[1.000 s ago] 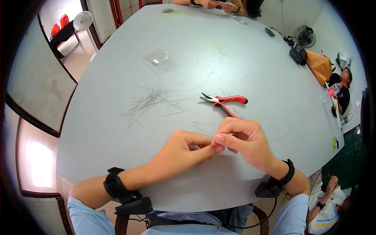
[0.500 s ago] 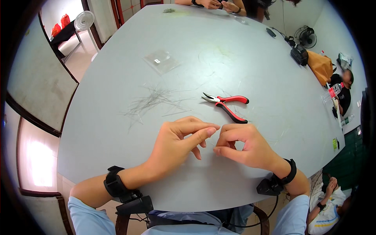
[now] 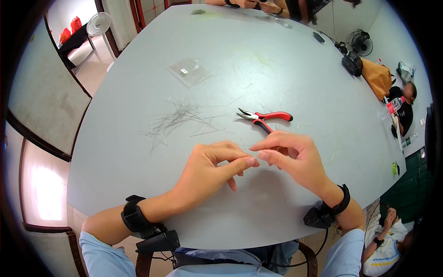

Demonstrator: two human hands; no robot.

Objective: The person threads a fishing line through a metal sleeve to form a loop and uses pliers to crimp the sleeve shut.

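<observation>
My left hand [image 3: 210, 171] is pinched at thumb and finger; whatever it holds is too fine to make out. Just right of its fingertips, my right hand [image 3: 295, 164] is raised with thumb and index slightly apart and nothing clearly visible between them. Its fingers partly cover the lower handle of the red-and-black pliers [image 3: 272, 115], which lie with their jaws pointing left. Left of the pliers is a loose scatter of several thin wires [image 3: 180, 117] on the grey table [image 3: 115, 161]. A small clear bag [image 3: 189, 74] with a white label lies farther back.
Another person's hands [image 3: 258, 7] work at the far edge, near a greenish clump [image 3: 198, 12]. At right are a black pouch [image 3: 352, 64], orange bag [image 3: 376, 78], plastic bottles [image 3: 391, 107] and two seated people [image 3: 404, 115]. A black fan [image 3: 361, 44] stands behind, a chair [image 3: 307, 256] beneath me.
My hands, touching a second ago, are slightly apart. Since half a second ago my right hand has risen and its pinch has loosened; my left fingertips have moved a little down.
</observation>
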